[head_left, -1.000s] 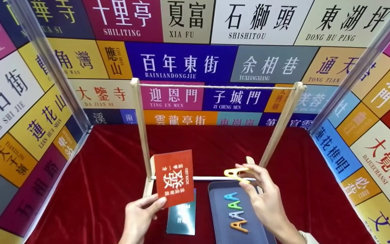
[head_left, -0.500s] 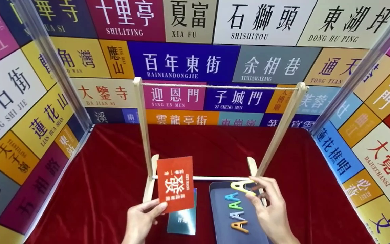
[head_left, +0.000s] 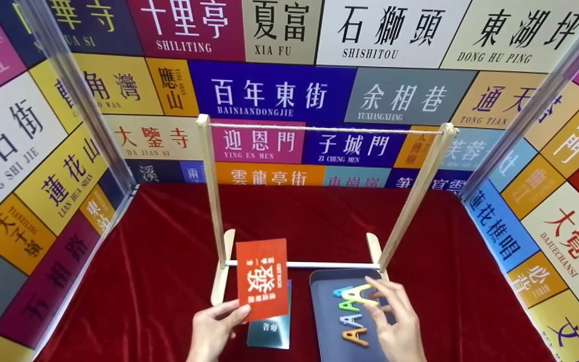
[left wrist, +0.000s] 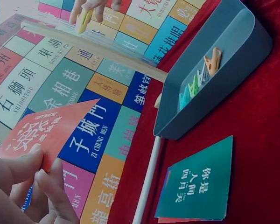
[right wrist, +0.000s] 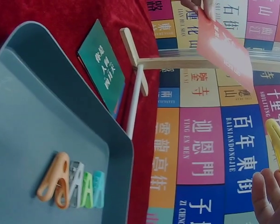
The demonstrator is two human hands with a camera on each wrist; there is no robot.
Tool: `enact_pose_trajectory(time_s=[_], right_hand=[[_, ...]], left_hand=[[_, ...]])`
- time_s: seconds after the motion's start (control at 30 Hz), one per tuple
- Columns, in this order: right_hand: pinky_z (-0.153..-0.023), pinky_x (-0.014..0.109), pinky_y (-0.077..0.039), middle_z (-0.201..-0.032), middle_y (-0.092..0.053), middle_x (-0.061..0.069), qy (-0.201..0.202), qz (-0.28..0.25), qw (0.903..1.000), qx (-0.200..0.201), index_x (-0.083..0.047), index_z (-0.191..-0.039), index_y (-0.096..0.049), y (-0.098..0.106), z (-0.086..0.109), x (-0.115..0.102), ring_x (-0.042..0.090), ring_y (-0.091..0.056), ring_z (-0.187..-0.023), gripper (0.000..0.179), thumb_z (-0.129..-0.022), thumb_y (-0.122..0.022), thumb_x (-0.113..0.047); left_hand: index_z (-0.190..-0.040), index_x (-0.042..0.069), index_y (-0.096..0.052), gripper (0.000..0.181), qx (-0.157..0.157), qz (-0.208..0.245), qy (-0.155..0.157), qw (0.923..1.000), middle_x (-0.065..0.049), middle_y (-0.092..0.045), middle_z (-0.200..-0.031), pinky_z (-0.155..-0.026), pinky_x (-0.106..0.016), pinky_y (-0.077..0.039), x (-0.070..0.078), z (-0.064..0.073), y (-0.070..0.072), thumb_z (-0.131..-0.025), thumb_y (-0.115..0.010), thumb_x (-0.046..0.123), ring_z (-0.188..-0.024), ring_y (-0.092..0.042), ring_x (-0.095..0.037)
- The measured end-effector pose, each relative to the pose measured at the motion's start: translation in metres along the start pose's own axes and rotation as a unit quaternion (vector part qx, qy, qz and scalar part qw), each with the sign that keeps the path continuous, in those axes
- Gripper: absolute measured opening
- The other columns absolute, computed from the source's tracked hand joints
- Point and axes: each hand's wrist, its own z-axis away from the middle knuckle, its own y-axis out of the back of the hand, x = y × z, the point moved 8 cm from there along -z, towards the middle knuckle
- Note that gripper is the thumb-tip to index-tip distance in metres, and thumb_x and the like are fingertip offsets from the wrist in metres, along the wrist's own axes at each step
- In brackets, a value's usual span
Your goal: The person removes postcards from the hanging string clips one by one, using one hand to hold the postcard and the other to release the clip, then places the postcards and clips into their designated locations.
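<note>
My left hand (head_left: 216, 324) pinches a red card (head_left: 262, 279) with white and gold characters by its lower left corner. The thumb lies over the card's front, and the card stands upright in front of the rack's left foot. In my right hand (head_left: 397, 317), thumb and fingers pinch a yellow clothespin (right wrist: 274, 133), which overlaps the blue and green ones in the head view. Below it, a grey tray (head_left: 322, 332) holds an orange clothespin (right wrist: 60, 179), a white one (right wrist: 76, 184), a green one (right wrist: 87, 191) and a blue one (right wrist: 98, 189) in a row.
Behind the hands stands a wooden rack (head_left: 214, 196) with a string (head_left: 319, 129) across its top and a white rod (head_left: 329, 264) low down. A small pile of cards, a green card (left wrist: 196, 186) uppermost, lies left of the tray on the red cloth (head_left: 159, 281).
Both hands have come down. The red card is lower and a little more upright, and the yellow clothespin has dropped from near the rod to over the tray.
</note>
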Motion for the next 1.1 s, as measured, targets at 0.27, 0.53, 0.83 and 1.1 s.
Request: enact_pose_trajectory(time_s=[0.27, 0.53, 0.83, 1.1], right_hand=[[-0.065, 0.013, -0.055, -0.111, -0.07, 0.012, -0.03, 0.0, 0.9996, 0.003, -0.002, -0.121, -0.069, -0.004, 0.013, 0.006, -0.002, -0.063, -0.095, 0.053, -0.072, -0.078, 0.017], [-0.06, 0.013, -0.05, -0.109, -0.073, 0.007, -0.04, 0.042, 0.9982, -0.014, -0.008, -0.121, -0.071, -0.004, 0.023, 0.012, 0.006, -0.068, -0.084, 0.055, -0.07, -0.082, 0.011], [-0.054, 0.01, -0.049, -0.1, -0.075, 0.007, -0.021, 0.069, 0.9971, -0.027, -0.008, -0.115, -0.073, -0.005, 0.039, 0.022, 0.003, -0.068, -0.076, 0.056, -0.064, -0.086, 0.011], [-0.054, 0.012, -0.047, -0.097, -0.076, 0.004, -0.09, 0.077, 0.9912, -0.059, -0.011, -0.112, -0.075, -0.013, 0.056, 0.041, -0.002, -0.067, -0.077, 0.05, -0.066, -0.087, 0.005]], left_hand=[[-0.116, -0.006, -0.071, 0.043, -0.01, -0.015, -0.005, 0.9998, -0.017, -0.078, -0.094, -0.049, -0.025, -0.053, -0.013, -0.003, -0.004, -0.082, -0.084, 0.017, -0.059, -0.066, -0.008], [-0.113, -0.006, -0.072, 0.043, -0.01, -0.01, -0.005, 0.9999, -0.016, -0.078, -0.089, -0.049, -0.024, -0.053, -0.024, -0.003, -0.011, -0.08, -0.085, 0.018, -0.064, -0.068, -0.006], [-0.111, -0.007, -0.073, 0.043, -0.015, -0.005, -0.01, 0.9998, -0.011, -0.078, -0.083, -0.048, -0.024, -0.053, -0.035, -0.005, -0.02, -0.078, -0.086, 0.019, -0.062, -0.068, -0.007], [-0.11, -0.01, -0.072, 0.041, -0.026, 0.002, 0.013, 0.9996, -0.015, -0.078, -0.083, -0.047, -0.024, -0.052, -0.054, -0.01, -0.029, -0.08, -0.085, 0.015, -0.063, -0.07, -0.009]])
